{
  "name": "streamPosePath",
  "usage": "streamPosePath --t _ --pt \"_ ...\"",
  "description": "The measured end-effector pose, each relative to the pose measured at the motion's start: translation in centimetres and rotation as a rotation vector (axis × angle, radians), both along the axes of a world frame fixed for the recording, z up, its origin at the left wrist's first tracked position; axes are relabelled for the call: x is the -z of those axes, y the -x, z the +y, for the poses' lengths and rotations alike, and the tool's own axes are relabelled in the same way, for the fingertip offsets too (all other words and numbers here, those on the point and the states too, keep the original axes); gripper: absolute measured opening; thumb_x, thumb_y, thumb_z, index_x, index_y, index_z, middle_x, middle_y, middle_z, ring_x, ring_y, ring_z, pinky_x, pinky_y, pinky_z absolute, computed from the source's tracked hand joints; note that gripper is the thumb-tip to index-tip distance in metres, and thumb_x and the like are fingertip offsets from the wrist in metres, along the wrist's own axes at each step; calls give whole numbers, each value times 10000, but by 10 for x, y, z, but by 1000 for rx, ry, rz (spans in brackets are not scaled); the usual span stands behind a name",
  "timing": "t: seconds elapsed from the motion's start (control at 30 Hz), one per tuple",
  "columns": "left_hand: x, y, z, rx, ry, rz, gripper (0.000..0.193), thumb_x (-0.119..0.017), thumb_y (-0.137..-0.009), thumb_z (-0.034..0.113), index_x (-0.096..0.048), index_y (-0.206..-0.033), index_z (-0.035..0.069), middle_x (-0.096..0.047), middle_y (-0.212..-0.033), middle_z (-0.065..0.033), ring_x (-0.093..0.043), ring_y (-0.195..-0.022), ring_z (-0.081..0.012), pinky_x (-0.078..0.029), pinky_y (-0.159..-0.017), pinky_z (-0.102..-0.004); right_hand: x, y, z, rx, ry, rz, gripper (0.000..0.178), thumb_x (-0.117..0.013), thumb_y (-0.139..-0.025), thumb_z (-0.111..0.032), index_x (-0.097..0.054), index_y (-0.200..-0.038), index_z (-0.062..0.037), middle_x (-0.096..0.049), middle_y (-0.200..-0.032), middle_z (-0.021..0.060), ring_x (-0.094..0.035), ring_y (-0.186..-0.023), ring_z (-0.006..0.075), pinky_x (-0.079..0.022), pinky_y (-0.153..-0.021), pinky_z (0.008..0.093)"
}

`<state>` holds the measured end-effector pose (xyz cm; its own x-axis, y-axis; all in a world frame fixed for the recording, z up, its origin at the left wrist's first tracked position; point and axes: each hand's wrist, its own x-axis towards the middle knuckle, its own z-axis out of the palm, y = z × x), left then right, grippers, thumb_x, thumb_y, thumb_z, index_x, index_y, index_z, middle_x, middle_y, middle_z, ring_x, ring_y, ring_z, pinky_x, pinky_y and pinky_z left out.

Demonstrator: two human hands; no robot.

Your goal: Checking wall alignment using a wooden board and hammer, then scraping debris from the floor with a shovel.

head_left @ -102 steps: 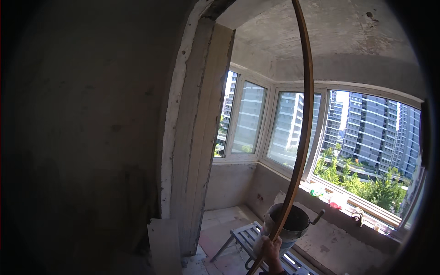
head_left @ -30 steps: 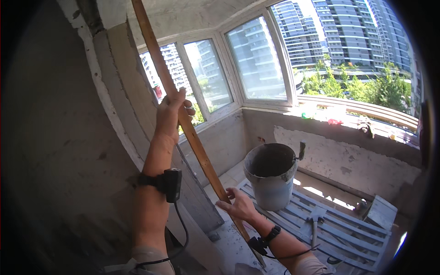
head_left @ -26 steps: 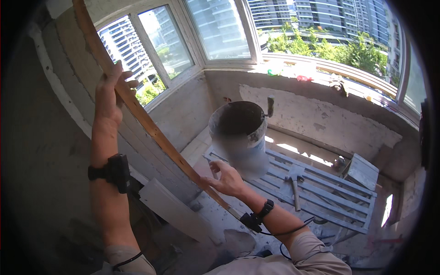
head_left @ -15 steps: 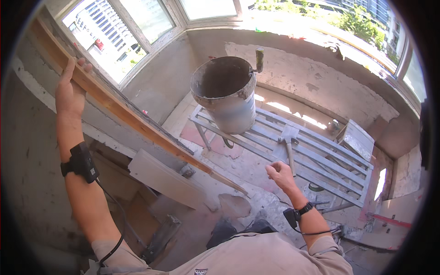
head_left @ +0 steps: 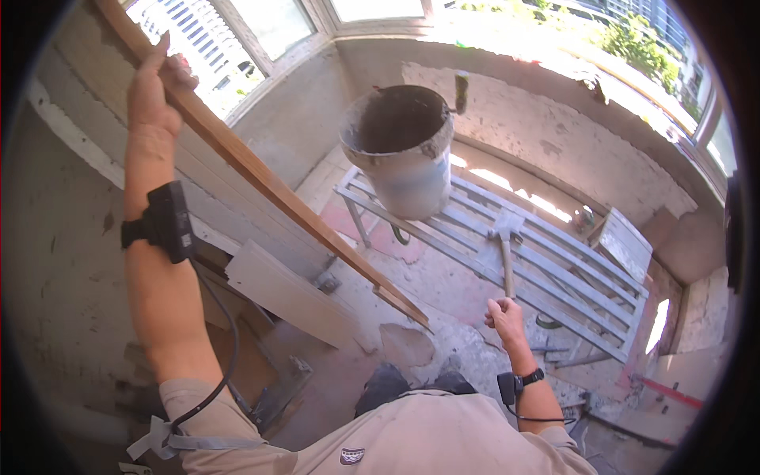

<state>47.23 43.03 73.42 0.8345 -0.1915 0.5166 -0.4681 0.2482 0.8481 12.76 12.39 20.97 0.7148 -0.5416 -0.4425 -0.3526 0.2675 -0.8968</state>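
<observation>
A long wooden batten [head_left: 265,187] slants from the upper left down toward the floor in front of me. My left hand [head_left: 156,96] is raised and closed around its upper part. On a slatted metal bench [head_left: 570,273] lies a hammer [head_left: 507,247], head away from me and handle toward me. Beside the handle's near end is my right hand [head_left: 505,318], its fingers curled closed. What those fingers hold, if anything, is hidden, and I cannot tell whether they touch the handle.
A mortar-smeared bucket [head_left: 405,178] stands on the bench's left end, a dirty-handled tool hooked over its rim. Pale boards [head_left: 281,297] lean at the lower left wall. A box-like panel [head_left: 621,247] sits by the bench's far right end. Windows [head_left: 281,24] line the room.
The batten's upper part has swung right and away from the wall, my left hand moving with it. My right hand has shifted right and slightly nearer me, to the hammer handle's end.
</observation>
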Motion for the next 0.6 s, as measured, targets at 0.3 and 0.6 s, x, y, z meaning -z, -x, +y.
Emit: streamPosePath --t 0.3,0.6 --pt "-9 -8 -2 -344 -39 -21 330 -710 -893 300 -501 -940 50 -431 -790 1 -458 -615 -99 -432 -554 -274 35 55 -13 52 -16 145 274 -631 -913 -248 -606 -946 23 -647 -737 93 -612 -577 139 -491 -520 268" --pt "-23 -19 23 -507 -61 -73 524 -764 -839 362 -535 -1070 -49 -511 -937 -71 -545 -691 -137 -504 -599 -287 40 43 -19 35 8 97 251 -614 -927 -238 -585 -935 10 -635 -733 101 -626 -563 173 -507 -494 279"
